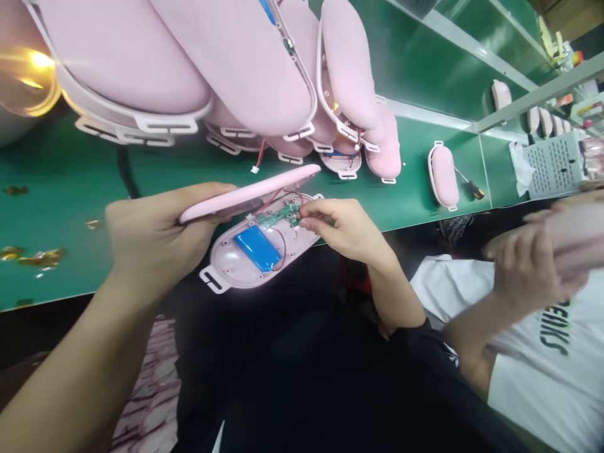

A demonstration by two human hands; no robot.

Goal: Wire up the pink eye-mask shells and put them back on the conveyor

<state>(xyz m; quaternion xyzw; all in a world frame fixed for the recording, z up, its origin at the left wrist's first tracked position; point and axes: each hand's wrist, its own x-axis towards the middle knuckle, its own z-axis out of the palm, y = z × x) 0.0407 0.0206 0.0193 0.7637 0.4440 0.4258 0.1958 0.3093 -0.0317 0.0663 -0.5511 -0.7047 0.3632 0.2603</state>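
Note:
My left hand [151, 236] grips a pink oval cover [250, 195], held tilted above an open pink shell half [257, 251]. Inside that shell lie a blue battery [257, 247], a small green circuit board [278, 216] and thin red wires. My right hand [344, 226] pinches at the end of the circuit board with its fingertips. Both halves hover at the near edge of the green work table [61, 189].
A heap of pink shells [236, 69] fills the table's far side, with a loose white connector [256, 168]. One more shell [444, 176] and a small screwdriver [474, 190] lie to the right. A co-worker's hands [533, 258] hold a pink part at the right.

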